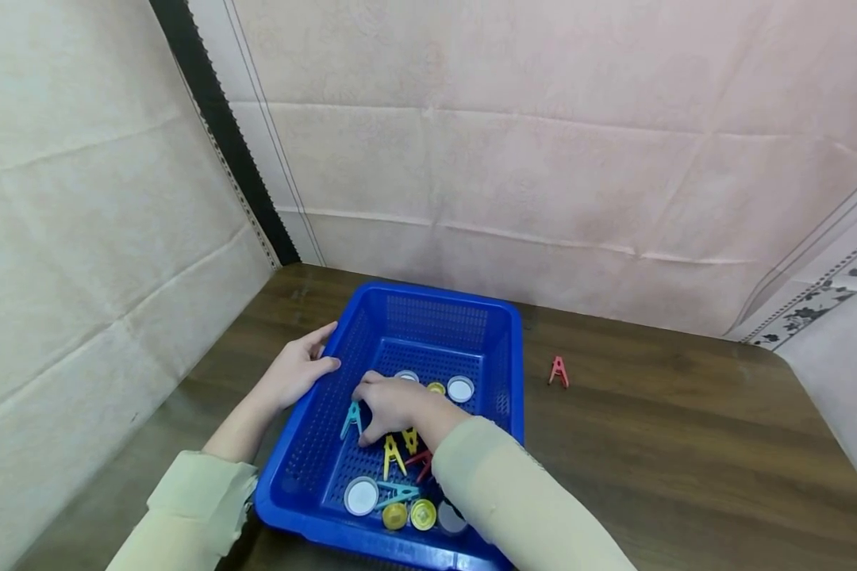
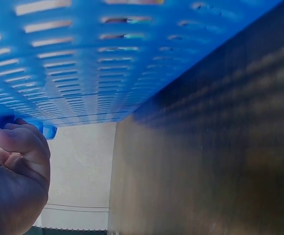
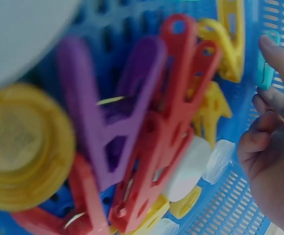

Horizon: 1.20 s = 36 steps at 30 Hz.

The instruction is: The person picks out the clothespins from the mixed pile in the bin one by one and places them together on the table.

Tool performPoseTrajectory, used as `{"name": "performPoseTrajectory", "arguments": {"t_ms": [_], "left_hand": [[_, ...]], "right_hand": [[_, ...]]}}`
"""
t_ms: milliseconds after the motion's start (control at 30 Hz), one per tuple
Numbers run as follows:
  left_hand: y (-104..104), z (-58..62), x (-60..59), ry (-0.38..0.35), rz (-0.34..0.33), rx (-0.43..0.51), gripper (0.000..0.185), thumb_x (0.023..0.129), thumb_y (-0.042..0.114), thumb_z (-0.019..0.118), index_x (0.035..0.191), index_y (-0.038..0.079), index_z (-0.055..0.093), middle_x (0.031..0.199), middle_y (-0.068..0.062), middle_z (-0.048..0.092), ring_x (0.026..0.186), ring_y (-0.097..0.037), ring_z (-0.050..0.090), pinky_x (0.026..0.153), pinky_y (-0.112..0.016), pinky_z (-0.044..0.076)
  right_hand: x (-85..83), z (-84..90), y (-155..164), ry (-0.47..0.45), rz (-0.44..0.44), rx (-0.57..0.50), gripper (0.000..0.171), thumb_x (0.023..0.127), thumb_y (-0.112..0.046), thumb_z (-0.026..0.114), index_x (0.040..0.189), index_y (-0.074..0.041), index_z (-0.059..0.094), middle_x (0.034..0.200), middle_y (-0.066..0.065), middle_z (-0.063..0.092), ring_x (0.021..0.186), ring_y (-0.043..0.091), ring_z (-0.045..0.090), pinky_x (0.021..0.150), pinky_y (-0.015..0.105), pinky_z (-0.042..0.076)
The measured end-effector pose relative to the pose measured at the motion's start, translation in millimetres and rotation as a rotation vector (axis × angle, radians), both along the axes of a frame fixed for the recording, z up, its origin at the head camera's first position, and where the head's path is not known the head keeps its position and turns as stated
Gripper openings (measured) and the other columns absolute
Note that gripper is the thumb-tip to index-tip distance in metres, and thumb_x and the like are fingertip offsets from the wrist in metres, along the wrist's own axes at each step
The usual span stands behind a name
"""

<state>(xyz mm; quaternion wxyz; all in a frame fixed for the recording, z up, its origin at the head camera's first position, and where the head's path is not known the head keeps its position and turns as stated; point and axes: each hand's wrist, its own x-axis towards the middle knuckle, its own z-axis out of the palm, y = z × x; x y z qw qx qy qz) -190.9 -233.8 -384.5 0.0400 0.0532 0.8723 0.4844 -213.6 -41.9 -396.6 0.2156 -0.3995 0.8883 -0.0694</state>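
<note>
**Left hand braces basket, right hand reaches for teal peg**

Left hand (image 1: 296, 371) grips the left rim of the blue basket (image 1: 509, 349), fingers curled over the edge, thumb along the top; the left wrist view shows the knuckles folded against the wall. A judgement: that hold is there to stop the basket sliding on the wooden table (image 1: 685, 444).

Right hand (image 1: 393, 404) is inside the basket, palm down over the floor, fingers bent. A fingertip touches or nearly touches the teal clothespin (image 1: 351, 419), which leans near the left wall. Can't tell whether it's pinched.

Count, head view, sleeve hides some:
- Clothespins in basket: at least five; two teal, two yellow, one red. Right wrist view adds a purple one (image 3: 107, 112).
- One red clothespin (image 1: 559, 371) out on the table, well apart to the right.
- Bottle caps: about seven; white, yellow, one greyish.
</note>
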Motion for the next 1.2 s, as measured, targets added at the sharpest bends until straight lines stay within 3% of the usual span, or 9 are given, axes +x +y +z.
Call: {"name": "performPoseTrajectory", "arguments": {"t_ms": [600, 933, 1200], "left_hand": [[-1, -2.1, -3.0, 0.0, 0.014, 0.005, 0.064, 0.092, 0.018, 0.056, 0.148, 0.01, 0.027, 0.096, -0.018, 0.062, 0.067, -0.022, 0.066, 0.056, -0.036, 0.056], [0, 0.4, -2.5, 0.02, 0.006, -0.011, 0.066, 0.09, 0.018, 0.058, 0.148, 0.007, 0.027, 0.097, -0.018, 0.063, 0.067, -0.021, 0.065, 0.056, -0.034, 0.055], [0, 0.4, -2.6, 0.01, 0.007, -0.01, 0.065, 0.091, 0.018, 0.057, 0.148, 0.007, 0.027, 0.095, -0.018, 0.063, 0.066, -0.021, 0.065, 0.055, -0.035, 0.055]], "right_hand": [[-10.8, 29.6, 23, -0.172, -0.086, -0.094, 0.066, 0.079, -0.034, 0.074, 0.137, -0.021, 0.047, 0.143, -0.004, 0.034, 0.125, 0.016, 0.041, 0.097, 0.035, 0.042], [-16.3, 47.7, 39, -0.191, -0.12, -0.107, 0.067, 0.08, -0.032, 0.074, 0.139, -0.02, 0.045, 0.144, -0.003, 0.033, 0.122, 0.017, 0.043, 0.095, 0.037, 0.043], [-23.1, 72.5, 58, -0.166, -0.138, -0.122, 0.067, 0.08, -0.034, 0.074, 0.139, -0.021, 0.045, 0.144, -0.002, 0.033, 0.126, 0.018, 0.04, 0.099, 0.037, 0.04]]}}
